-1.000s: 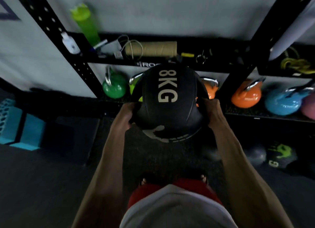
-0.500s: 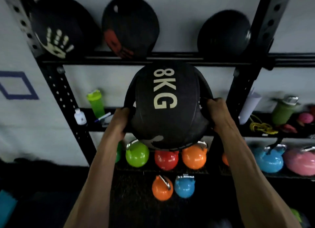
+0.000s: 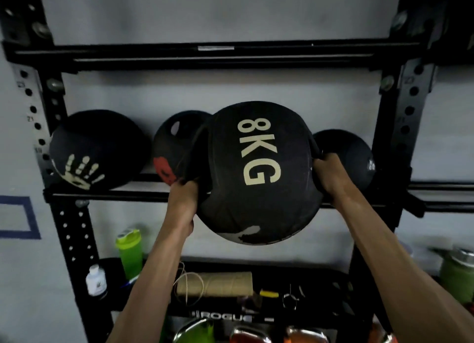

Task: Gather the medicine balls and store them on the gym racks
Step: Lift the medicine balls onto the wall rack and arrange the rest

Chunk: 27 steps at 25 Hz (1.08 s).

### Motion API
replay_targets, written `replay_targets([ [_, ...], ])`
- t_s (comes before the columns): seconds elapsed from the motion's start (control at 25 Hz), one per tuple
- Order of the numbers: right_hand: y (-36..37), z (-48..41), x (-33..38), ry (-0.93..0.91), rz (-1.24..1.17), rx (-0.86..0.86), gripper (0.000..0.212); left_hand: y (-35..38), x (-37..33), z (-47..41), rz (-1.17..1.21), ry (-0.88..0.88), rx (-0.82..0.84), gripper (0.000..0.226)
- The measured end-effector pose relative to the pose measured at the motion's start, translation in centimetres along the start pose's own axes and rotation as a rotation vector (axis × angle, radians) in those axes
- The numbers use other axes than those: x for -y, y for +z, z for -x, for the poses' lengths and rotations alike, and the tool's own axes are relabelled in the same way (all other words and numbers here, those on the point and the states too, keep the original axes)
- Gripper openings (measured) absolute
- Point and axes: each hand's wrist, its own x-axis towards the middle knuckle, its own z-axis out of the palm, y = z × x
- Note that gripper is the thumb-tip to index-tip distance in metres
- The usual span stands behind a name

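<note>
Far left on the wall is a blue tape outline [image 3: 18, 217], then the black holed left upright [image 3: 48, 127] of the gym rack. On the middle shelf rail [image 3: 115, 195] a black medicine ball with a pale handprint [image 3: 100, 149] sits hard against that upright. Below it on the lower shelf [image 3: 225, 317] (ROGUE lettering on its front edge) are a small white bottle [image 3: 96, 282] and, just beside it, a green shaker bottle [image 3: 129, 250], both upright. Next on the middle rail is a red-print ball [image 3: 171, 145] with a handle cut-out, partly hidden. The left grip [image 3: 183, 201] has its fingers curled round the left side handle of the 8KG ball [image 3: 256, 173], holding it tight. That ball is black with its pale lettering turned sideways, and it is held up in front of the middle shelf between the red-print ball and a plain black ball [image 3: 356, 158], overlapping both; its lower half hangs below the rail line. Whether it touches the rail cannot be told. Under it on the lower shelf lies a twine spool [image 3: 218, 282] on its side with a loose loop of string. The right grip [image 3: 329, 174] is wrapped round the right side handle. Then come the right upright [image 3: 407, 127] and a blurred green container [image 3: 456, 271]. Kettlebell tops [image 3: 246, 335] show at the bottom edge.
</note>
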Motion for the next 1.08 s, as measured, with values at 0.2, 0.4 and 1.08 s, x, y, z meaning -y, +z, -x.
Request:
replay_targets([
  [0.2,0.5,-8.3,-0.9,-0.106,0.149,0.087,0.026,3.5,0.4,-3.5,0.028,0.078,-0.156,0.025],
  [0.4,0.3,-11.3,-3.1,-0.133,0.005,0.17,0.046,6.4,2.6,-4.5,-0.021,0.197,-0.266,0.022],
  [1.08,-1.3,-6.3,-0.1,-0.252,-0.17,-0.018,0.032,9.4,4.3,-4.1,0.306,0.153,-0.374,0.02],
])
